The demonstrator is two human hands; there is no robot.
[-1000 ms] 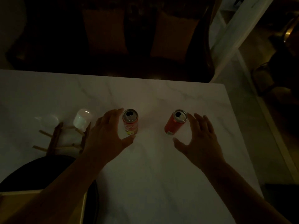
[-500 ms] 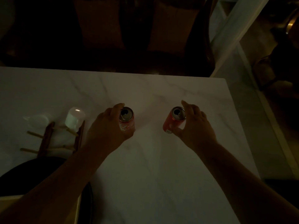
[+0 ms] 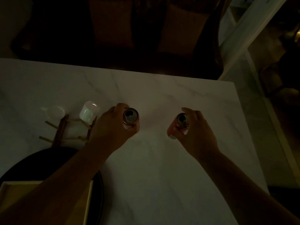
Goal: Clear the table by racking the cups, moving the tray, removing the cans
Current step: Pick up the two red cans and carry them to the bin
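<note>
Two opened red aluminium drink cans are now gripped, one per hand. A second ago both hands were spread flat-open beside the cans, not touching; half a second ago the fingers had only just reached them. Now the left hand [image 3: 110, 127] is wrapped round the left red can [image 3: 130, 116], fingers curled over its far side, thumb near. The right hand [image 3: 197, 129] is clenched on the right red can [image 3: 181, 123], which leans a little to the left, base showing. Whether either can has left the white marble-pattern table [image 3: 154, 168] I cannot tell; the light is too dim to see a gap.

Left of the left hand: a white ceramic cup [image 3: 87, 112] sits mouth-down on the wooden peg rack [image 3: 71, 129], and a second pale cup [image 3: 54, 112] is beside it, faint. A dark round tray [image 3: 97, 192] lies at the near-left edge, with a pale wooden box [image 3: 88, 202] over it.

Judgement: cups look racked and can removal is the step in hand. Both cans are open on top, so tilt risks dripping if any liquid remains.
</note>
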